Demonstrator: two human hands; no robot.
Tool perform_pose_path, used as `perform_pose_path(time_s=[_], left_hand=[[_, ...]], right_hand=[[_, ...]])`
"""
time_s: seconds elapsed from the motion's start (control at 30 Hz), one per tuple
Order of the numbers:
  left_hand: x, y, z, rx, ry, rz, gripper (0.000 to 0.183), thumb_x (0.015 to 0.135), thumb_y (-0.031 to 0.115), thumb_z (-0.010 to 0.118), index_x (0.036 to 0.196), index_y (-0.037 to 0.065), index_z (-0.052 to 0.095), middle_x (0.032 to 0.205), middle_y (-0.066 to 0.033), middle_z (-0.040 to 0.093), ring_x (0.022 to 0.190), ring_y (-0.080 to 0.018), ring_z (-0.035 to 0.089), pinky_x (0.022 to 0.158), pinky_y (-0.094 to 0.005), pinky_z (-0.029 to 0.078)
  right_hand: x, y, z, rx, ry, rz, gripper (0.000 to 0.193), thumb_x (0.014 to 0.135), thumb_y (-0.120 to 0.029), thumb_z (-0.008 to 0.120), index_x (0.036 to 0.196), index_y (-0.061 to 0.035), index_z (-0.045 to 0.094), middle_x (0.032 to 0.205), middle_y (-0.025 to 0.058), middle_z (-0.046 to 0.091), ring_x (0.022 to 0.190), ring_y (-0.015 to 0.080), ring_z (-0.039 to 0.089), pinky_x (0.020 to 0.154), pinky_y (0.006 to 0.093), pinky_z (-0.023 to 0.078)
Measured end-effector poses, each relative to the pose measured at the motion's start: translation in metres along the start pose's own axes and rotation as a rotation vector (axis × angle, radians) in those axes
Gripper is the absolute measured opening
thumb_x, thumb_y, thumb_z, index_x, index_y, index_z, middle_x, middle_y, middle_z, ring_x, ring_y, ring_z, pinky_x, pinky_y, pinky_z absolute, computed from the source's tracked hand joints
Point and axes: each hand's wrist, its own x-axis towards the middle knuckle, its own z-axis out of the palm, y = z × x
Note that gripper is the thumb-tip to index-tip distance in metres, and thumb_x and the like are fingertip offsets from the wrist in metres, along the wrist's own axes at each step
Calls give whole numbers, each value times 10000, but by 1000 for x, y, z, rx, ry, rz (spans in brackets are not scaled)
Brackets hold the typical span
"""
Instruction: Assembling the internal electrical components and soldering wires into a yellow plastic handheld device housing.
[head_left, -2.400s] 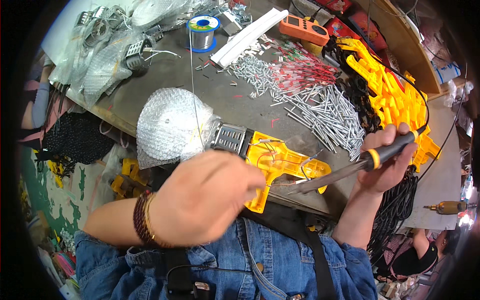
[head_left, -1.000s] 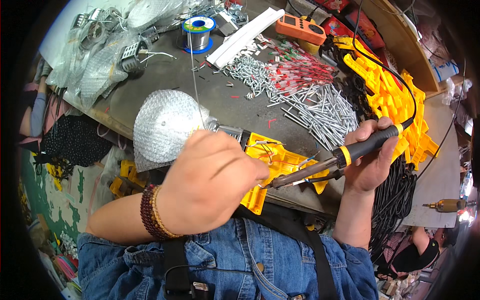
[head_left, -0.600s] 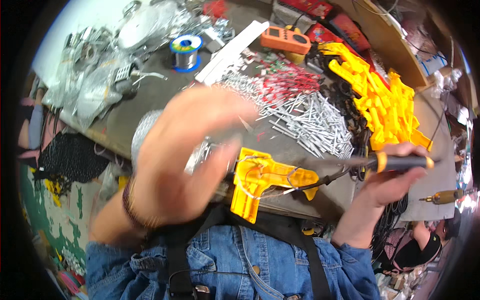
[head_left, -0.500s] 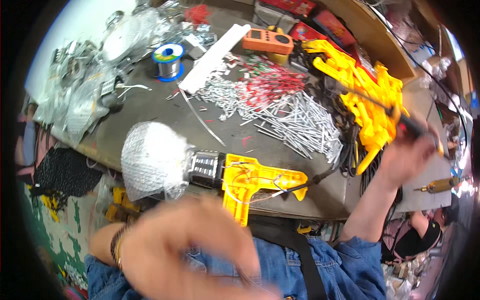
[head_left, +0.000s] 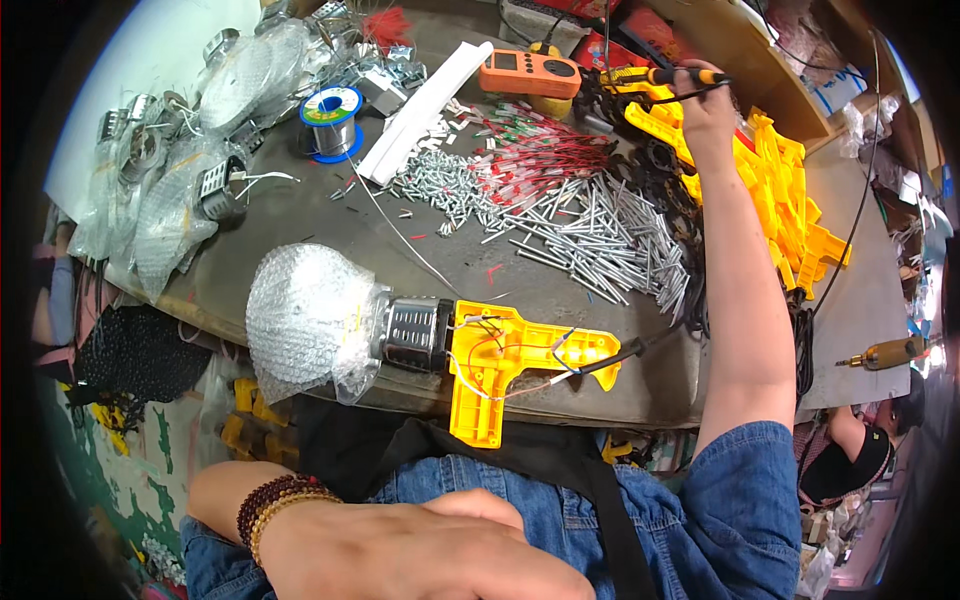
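Grey tabletop [head_left: 325, 222]: it carries the yellow housing [head_left: 500, 350], lying open-side up, its stub poking over the near edge.
Yellow heap [head_left: 785, 205]: loose parts piled beyond and to the right of the housing.
Left hand [head_left: 430, 550]: down it has come, on the wearer's side of the housing and clear of it; the fingers are partly cut off, so I can't tell whether they're spread or pinching.
Bubble-wrapped head [head_left: 310, 320]: left of the housing, joined to it by a slotted metal collar [head_left: 413, 330].
Right hand [head_left: 708, 105]: and away it has gone, far beyond the housing to the right, fingers closed round the soldering iron [head_left: 690, 77]!
Yellow coil [head_left: 628, 75]: beyond the housing, right at the iron's front end; it looks like the iron is being parked.
Solder spool [head_left: 331, 122]: beyond the housing, to the left.
Solder strand [head_left: 404, 238]: let go, now trailing from the spool towards the housing.
White-sleeved wire [head_left: 565, 377]: inside the housing, free of heat and hands, so soldering appears paused.
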Motion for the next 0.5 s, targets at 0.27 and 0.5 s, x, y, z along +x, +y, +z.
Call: perform_pose_path(time_s=[0.27,0.5], left_hand=[[19,32,-40,592,-272,-324,209,767,192,794,934,96,713,1040,-71,652,814,-189,608,719,-334,427],[-11,-1,-81,1771,-480,-361,234,671,168,774,896,143,716,828,-7,539,769,-208,536,757,-383,389]], right_hand=[[-58,-113,-38,-307,-848,585,203,893,-201,661,929,-5,697,872,14,660,775,86,586,676,266,474],[-167,-225,-48,-172,-1081,-54,221,711,-208,822,850,-87,699,839,45,608,779,246,597,721,344,465]])
